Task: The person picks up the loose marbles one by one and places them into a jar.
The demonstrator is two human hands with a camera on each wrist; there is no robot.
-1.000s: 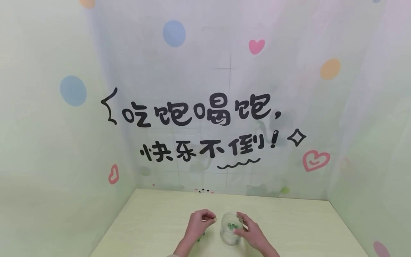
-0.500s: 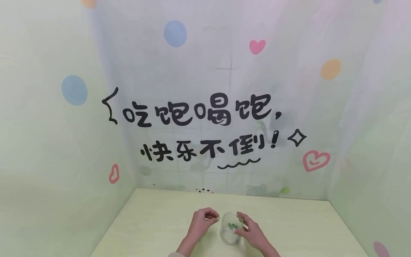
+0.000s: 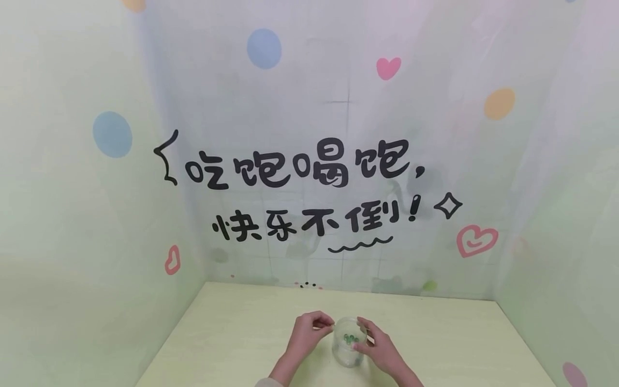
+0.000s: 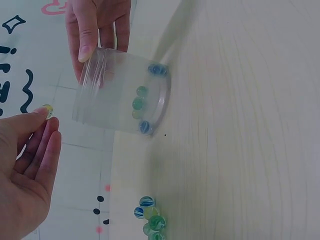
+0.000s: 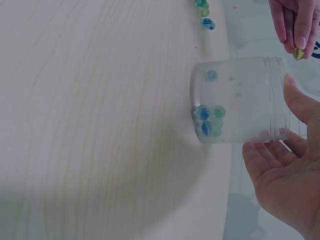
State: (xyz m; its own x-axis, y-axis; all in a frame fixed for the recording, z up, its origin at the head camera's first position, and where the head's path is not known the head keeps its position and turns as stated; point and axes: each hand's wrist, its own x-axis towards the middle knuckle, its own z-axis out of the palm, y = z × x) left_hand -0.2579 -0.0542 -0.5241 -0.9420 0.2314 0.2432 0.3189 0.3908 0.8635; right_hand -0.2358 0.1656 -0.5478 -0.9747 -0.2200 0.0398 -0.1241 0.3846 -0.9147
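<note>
A: why's our left hand pinching a yellow marble just beside the jar?

B: it's tiny, we guess. our right hand has fingers round the jar, probably steadying it.

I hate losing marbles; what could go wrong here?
The yellow marble, pinched by the left hand outside the clear jar, might slip and miss it. The loose marbles on the table could roll if bumped. The right hand holds the jar near its top, so a jerk might tip it.

Btm marble cropped, L wrist vw
</note>
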